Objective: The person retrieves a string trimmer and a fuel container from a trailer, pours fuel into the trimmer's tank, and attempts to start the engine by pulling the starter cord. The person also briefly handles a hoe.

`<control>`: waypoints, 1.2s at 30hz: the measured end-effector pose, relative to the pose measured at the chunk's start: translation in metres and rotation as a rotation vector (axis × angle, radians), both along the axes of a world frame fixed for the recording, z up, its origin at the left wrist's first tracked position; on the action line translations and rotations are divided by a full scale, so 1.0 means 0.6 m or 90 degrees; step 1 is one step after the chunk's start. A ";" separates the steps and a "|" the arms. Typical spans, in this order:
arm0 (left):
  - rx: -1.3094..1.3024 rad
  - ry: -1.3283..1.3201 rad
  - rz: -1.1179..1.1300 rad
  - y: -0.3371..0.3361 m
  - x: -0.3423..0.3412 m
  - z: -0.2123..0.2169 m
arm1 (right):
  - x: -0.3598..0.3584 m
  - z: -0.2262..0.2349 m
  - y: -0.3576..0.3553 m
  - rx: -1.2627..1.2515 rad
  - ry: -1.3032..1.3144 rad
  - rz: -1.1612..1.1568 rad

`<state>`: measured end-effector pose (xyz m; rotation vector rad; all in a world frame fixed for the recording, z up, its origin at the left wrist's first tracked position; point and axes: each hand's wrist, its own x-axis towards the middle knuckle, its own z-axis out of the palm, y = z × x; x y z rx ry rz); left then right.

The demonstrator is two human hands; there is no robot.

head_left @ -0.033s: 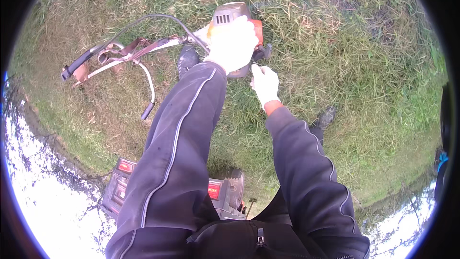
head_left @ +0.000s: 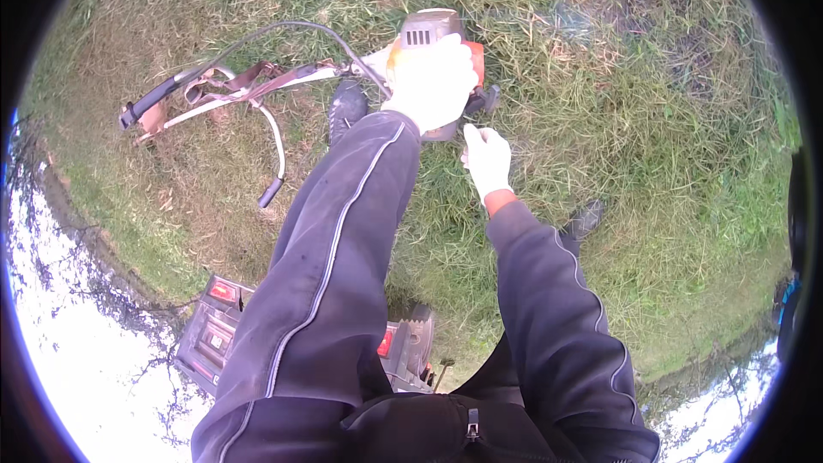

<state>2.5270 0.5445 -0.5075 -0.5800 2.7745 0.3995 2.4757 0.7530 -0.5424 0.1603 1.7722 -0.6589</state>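
Note:
A brush cutter lies on the grass, its grey and orange engine at the top centre. My left hand, in a white glove, reaches over the engine housing and grips it, hiding much of its middle. Close to the engine's near right side is my right hand, also white-gloved, with its fingers curled together. Whatever those fingers may hold is hidden. A black knob-like part sticks out of the engine just above the right hand.
The brush cutter's shaft, with strap, cable and curved handle, stretches left. Dark shoes stand on the grass. A dark case with red latches sits lower left, beside a ridged grey round part. Something dark lies at the right rim.
My right hand has drawn slightly toward me, a little away from the engine. The left hand stays on the housing, and the whole view has shifted slightly.

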 end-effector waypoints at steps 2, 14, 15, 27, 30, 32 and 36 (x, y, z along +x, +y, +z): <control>0.027 -0.033 -0.016 -0.009 0.007 0.001 | -0.008 0.036 0.027 -0.013 -0.008 0.023; 0.204 0.285 0.205 -0.007 0.042 0.024 | -0.138 0.257 0.142 0.021 0.079 0.460; 0.209 0.349 0.295 0.004 0.064 0.043 | -0.144 0.275 0.134 -0.003 0.106 0.481; 0.086 0.043 0.867 -0.050 0.671 0.149 | -0.126 0.494 -0.087 0.087 0.078 0.528; 0.084 -0.094 0.741 -0.159 0.746 0.105 | -0.087 0.549 -0.136 0.161 0.088 0.451; 0.043 -0.115 0.677 -0.242 0.771 0.070 | -0.043 0.566 -0.180 0.189 0.136 0.502; -0.026 -0.168 0.522 -0.330 0.787 0.008 | 0.076 0.590 -0.264 0.225 0.083 0.591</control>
